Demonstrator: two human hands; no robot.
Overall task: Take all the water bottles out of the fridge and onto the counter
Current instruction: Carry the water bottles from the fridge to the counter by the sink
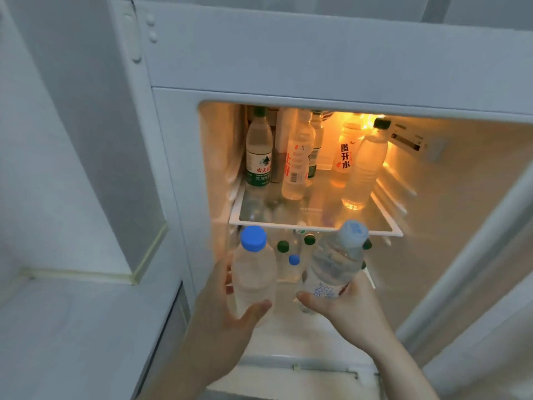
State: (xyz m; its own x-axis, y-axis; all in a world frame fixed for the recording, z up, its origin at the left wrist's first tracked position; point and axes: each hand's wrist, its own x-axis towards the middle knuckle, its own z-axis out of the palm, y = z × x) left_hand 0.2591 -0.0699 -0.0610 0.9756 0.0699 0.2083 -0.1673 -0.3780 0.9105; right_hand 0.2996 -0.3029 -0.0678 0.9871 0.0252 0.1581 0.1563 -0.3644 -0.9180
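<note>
Bottles in both hands, just below shelf (314, 225).
Left hand (227, 313) wraps blue-capped bottle (253, 272); right hand (343, 307) grips tilted bottle (334, 264). Risk: wet plastic slipping.

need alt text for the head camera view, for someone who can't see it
A person's left hand and right hand each grip a clear water bottle, one with a bright blue cap and one with a pale blue cap, in front of an open, lit fridge. More bottles stand on the glass shelf above and on the level below it.
</note>
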